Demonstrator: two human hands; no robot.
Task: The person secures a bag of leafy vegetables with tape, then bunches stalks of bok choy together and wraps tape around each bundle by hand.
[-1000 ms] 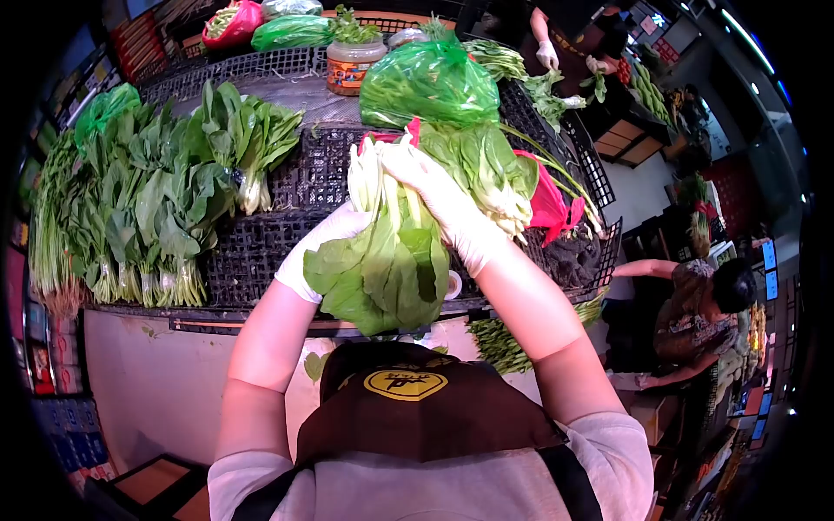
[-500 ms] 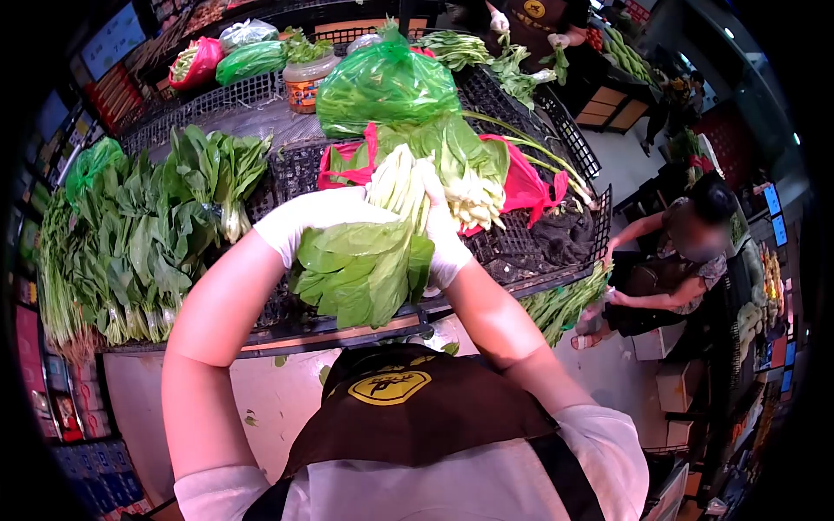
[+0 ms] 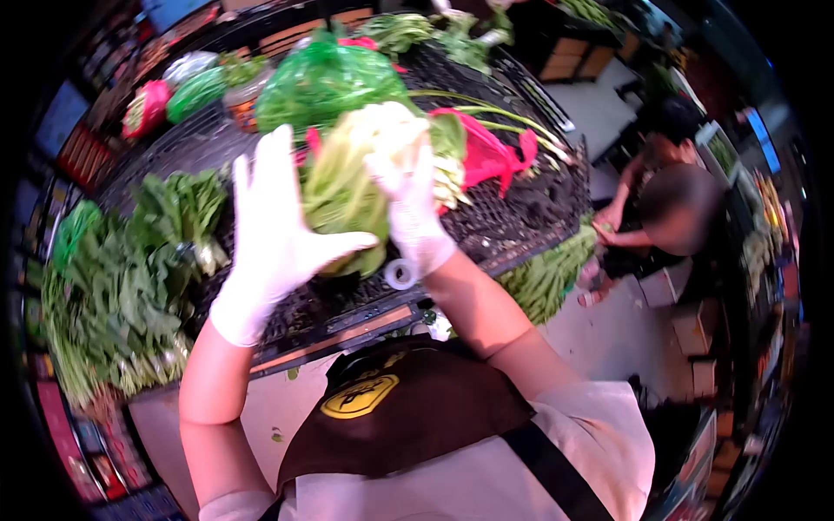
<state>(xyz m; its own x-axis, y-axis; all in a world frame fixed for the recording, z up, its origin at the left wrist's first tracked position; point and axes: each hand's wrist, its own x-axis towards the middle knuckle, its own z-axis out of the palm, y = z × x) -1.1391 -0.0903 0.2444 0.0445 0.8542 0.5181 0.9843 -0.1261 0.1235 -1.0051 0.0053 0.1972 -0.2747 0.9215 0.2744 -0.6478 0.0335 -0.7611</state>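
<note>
A bunch of leafy greens with pale stems stands between my hands, over the black crate shelf. My left hand, in a white glove, is spread with its fingers apart at the left side of the bunch. My right hand, also gloved, lies against the pale stems on the right with its fingers bent around them. Behind the bunch sits a green plastic bag of vegetables. More pale-stemmed greens lie on a red bag just to the right. A roll of tape is beside my right wrist.
Tied leafy bundles line the left side of the black mesh shelf. A jar and bagged vegetables are at the back left. At the right, a person crouches by long greens.
My left hand has come off the bunch and spread open. The bunch now stands more upright, with my right hand still on its stems. The view has shifted, and the crouching person leans nearer the greens.
</note>
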